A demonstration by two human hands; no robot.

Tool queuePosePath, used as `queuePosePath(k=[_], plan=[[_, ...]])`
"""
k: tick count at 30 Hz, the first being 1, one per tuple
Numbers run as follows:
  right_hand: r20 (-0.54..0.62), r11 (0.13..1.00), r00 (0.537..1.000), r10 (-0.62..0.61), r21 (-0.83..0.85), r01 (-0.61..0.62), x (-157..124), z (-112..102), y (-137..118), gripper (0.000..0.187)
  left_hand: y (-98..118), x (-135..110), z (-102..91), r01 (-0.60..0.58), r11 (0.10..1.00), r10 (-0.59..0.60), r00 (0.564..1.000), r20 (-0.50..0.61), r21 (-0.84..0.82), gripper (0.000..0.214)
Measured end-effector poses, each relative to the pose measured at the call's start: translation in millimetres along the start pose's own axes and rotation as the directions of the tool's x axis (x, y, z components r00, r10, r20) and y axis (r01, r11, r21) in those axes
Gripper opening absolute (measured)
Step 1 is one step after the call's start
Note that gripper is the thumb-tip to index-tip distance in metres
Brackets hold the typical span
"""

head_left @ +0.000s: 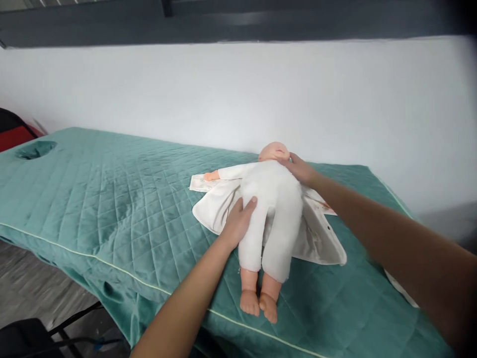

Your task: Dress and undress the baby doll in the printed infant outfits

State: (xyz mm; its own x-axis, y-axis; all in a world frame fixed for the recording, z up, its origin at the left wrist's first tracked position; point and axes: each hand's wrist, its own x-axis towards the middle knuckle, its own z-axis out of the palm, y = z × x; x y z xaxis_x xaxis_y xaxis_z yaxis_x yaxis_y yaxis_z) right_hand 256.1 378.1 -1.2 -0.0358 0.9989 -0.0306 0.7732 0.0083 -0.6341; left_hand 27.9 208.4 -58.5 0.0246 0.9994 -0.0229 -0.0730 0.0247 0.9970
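Note:
A baby doll [274, 191] with a white cloth body lies on its back on the green quilted bed cover, its bare plastic feet toward me. Spread beneath it is a small white garment [320, 241], opened out to both sides with a sleeve showing by the doll's hand at left. My left hand [238, 221] grips the doll's hip and upper thigh at the left, thumb on top and fingers partly hidden underneath. At the neck and shoulder, my right hand [300, 169] holds the doll beside its head, with some fingers behind it.
The green quilted bed [112, 199] stands against a white wall [223, 94] and has a face hole [37, 149] at its far left. Another white piece [400, 288] shows partly under my right arm. A black object [28, 340] stands on the floor at lower left.

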Motion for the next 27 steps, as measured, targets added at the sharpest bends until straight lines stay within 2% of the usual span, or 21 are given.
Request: queuePosePath(k=[2, 5, 7, 8, 9, 11, 13, 15, 17, 20, 24, 27], plan=[[-0.038, 0.986, 0.999, -0.017, -0.167, 0.010, 1, -6, -1, 0.083, -3, 6, -1.1, -0.021, 0.995, 0.031, 0.994, -0.101, 0.095, 0.053], [-0.231, 0.920, 0.966, -0.113, -0.393, 0.014, 0, -14, -14, 0.071, -8, 15, -1.7, -0.098, 0.961, 0.164, 0.955, -0.248, 0.258, 0.044], [-0.326, 0.903, 0.921, -0.213, -0.426, 0.057, -4, -9, -33, 0.057, -10, 19, -2.0, -0.131, 0.907, 0.248, 0.935, -0.254, 0.401, 0.037], [-0.318, 0.891, 0.912, -0.260, -0.442, 0.100, -6, -1, -45, 0.052, -10, 21, -2.6, -0.141, 0.875, 0.276, 0.932, -0.237, 0.464, 0.034], [-0.270, 0.872, 0.913, -0.306, -0.464, 0.155, -9, 9, -58, 0.049, -10, 22, -3.6, -0.152, 0.834, 0.304, 0.928, -0.213, 0.530, 0.031], [-0.053, 0.782, 0.913, -0.404, -0.537, 0.315, -15, 36, -86, 0.044, -9, 26, -7.0, -0.179, 0.703, 0.377, 0.914, -0.147, 0.689, 0.027], [0.103, 0.709, 0.878, -0.467, -0.550, 0.442, -21, 66, -110, 0.044, -8, 30, -12.3, -0.166, 0.535, 0.424, 0.901, -0.094, 0.828, 0.027], [0.250, 0.619, 0.855, -0.454, -0.602, 0.504, -23, 93, -127, 0.044, -8, 37, -18.8, -0.104, 0.358, 0.416, 0.907, -0.059, 0.928, 0.028], [0.312, 0.591, 0.860, -0.403, -0.629, 0.505, -21, 112, -135, 0.041, -9, 44, -26.1, -0.034, 0.294, 0.362, 0.929, -0.078, 0.955, 0.025], [0.299, 0.622, 0.887, -0.351, -0.634, 0.460, -12, 127, -139, 0.038, -12, 56, -37.2, 0.001, 0.332, 0.304, 0.946, -0.109, 0.943, 0.026], [0.289, 0.658, 0.894, -0.341, -0.606, 0.447, -10, 122, -140, 0.031, -18, 72, -49.4, -0.033, 0.450, 0.323, 0.938, -0.128, 0.892, 0.022], [0.280, 0.674, 0.876, -0.393, -0.560, 0.482, -18, 107, -136, 0.033, -22, 81, -55.5, -0.070, 0.667, 0.346, 0.911, -0.225, 0.741, 0.006]])
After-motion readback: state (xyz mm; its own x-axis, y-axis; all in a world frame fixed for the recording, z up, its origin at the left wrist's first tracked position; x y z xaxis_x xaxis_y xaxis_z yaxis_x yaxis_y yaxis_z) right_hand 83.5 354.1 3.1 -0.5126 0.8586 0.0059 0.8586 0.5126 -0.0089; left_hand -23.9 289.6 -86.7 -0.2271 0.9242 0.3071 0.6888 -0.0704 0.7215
